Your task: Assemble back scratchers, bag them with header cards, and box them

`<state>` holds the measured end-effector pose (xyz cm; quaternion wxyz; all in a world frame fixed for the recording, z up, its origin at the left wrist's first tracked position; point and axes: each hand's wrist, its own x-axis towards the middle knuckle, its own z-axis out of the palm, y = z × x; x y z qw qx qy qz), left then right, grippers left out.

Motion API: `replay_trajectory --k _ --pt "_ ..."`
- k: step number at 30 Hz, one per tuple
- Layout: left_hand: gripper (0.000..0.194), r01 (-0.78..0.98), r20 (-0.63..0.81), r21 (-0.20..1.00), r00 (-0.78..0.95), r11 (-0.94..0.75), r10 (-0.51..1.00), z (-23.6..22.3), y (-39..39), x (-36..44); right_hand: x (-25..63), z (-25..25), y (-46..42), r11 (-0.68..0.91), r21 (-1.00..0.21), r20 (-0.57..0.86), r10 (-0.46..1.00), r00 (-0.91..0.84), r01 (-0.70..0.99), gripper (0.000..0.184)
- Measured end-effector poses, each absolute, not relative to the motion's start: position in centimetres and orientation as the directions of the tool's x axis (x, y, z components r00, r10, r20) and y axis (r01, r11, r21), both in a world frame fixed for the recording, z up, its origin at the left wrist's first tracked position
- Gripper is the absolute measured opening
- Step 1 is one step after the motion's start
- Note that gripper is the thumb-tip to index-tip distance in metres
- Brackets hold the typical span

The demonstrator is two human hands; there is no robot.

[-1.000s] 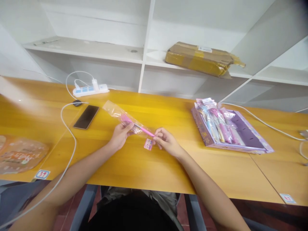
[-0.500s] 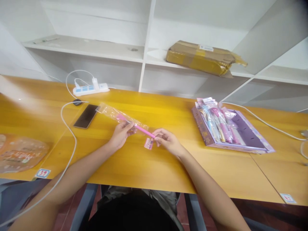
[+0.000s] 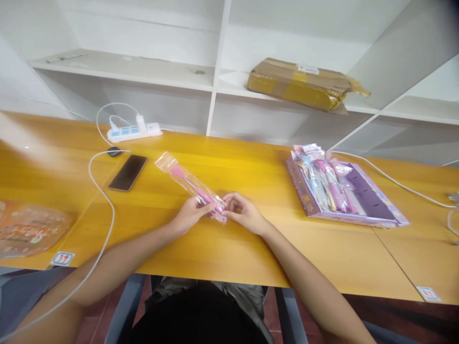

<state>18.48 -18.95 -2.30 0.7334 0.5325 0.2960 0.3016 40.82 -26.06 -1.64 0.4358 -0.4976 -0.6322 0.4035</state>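
A slim pink pen-like stick (image 3: 202, 194) with a wider pink end lies inside a clear plastic bag (image 3: 167, 162), slanting from upper left to lower right above the table. My left hand (image 3: 191, 215) is closed on the bagged stick near its lower end, thumb on top. At the bag's lower right corner, my right hand (image 3: 245, 213) pinches the plastic between thumb and index finger, its other fingers curled. A small pink tag, partly hidden, shows through the film by the fingers.
On the right stands a purple tray (image 3: 376, 196) with several bagged pink and blue sticks. A phone (image 3: 128, 173), a power strip (image 3: 134, 132) and a white cable (image 3: 112, 210) lie to the left. An orange plastic package (image 3: 34, 229) is at far left; a taped carton (image 3: 297, 83) sits on the shelf.
The pink stick and its tag have slid down fully into the bag. My left hand has moved right and down along it, and my right hand has shifted from the stick to the bag's end.
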Motion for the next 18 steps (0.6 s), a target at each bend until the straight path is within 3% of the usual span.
replay_trajectory --k 5,9,11,16,18 --pt "0.039 -0.128 -0.099 0.965 0.627 0.227 0.773 -2.1 -19.3 18.6 40.9 -1.7 -26.2 0.27 -0.901 0.217 0.958 -0.186 0.339 0.04" --pt "0.034 -0.173 -0.109 0.951 0.589 0.256 0.801 -2.0 -18.8 18.4 41.3 -1.3 -26.3 0.422 -0.873 0.359 0.896 -0.262 0.245 0.074" --pt "0.032 -0.184 -0.112 0.947 0.575 0.262 0.81 -1.9 -18.5 18.3 41.4 -0.9 -26.3 0.457 -0.852 0.391 0.879 -0.271 0.254 0.077" --pt "0.033 -0.159 -0.108 0.956 0.59 0.247 0.8 -1.9 -18.3 18.3 41.3 -0.6 -26.4 0.453 -0.846 0.381 0.882 -0.276 0.281 0.014" --pt "0.037 -0.125 -0.119 0.964 0.592 0.236 0.797 -2.0 -18.3 18.3 41.2 -0.6 -26.5 0.442 -0.872 0.381 0.882 -0.277 0.209 0.007"
